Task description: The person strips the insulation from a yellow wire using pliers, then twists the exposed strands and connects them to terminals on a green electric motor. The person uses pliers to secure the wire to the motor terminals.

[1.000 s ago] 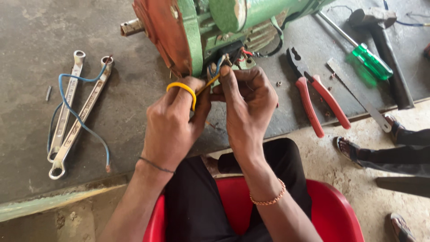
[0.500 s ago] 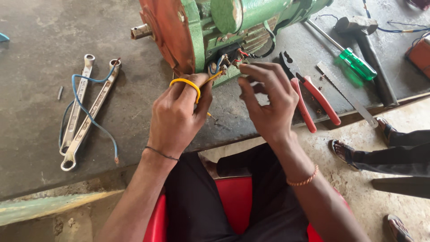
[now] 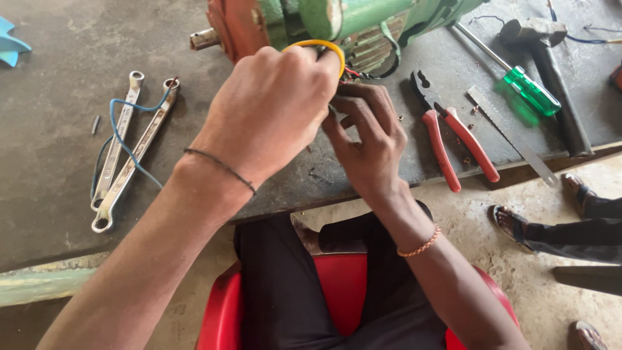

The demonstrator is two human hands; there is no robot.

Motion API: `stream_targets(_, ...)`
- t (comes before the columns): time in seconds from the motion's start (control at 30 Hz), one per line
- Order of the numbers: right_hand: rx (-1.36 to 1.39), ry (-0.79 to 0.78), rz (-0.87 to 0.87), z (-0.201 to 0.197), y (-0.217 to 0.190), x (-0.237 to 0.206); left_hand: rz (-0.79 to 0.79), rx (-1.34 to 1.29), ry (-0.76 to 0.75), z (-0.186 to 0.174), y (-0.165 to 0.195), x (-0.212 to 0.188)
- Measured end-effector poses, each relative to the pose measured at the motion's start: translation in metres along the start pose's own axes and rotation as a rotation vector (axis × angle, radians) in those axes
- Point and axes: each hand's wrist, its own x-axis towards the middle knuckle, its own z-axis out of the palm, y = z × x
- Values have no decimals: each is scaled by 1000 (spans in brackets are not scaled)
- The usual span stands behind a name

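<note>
A green electric motor [image 3: 337,19] with a red end cover lies on the grey workbench [image 3: 52,194]. My left hand [image 3: 272,110] is raised in front of the motor, with a yellow tape roll [image 3: 319,45] looped over its fingers. Just below and to the right, my right hand [image 3: 369,139] pinches the thin red and black wires [image 3: 353,71] that come out of the motor. The left hand hides the motor's terminal area.
Two ring spanners [image 3: 123,152] and a blue wire [image 3: 116,129] lie at the left. To the right of my hands are red-handled pliers [image 3: 453,139], a saw blade [image 3: 512,133], a green screwdriver [image 3: 528,87] and a hammer [image 3: 551,58]. Another person's sandalled feet [image 3: 518,223] rest at the right. I sit on a red chair [image 3: 350,285].
My left hand has risen with the yellow roll and now covers the terminals. My right hand has moved in under it, closer to the wires. The view has shifted nearer.
</note>
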Motion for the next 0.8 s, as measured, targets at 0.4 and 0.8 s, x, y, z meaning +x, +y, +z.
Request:
stream_targets(0.4,29,143,245,20,-21,-3,-135,-307,203,9,3,-36)
stream_targets(0.8,267,136,557,31,-23,-12,-198,-389,330,30,7,-55)
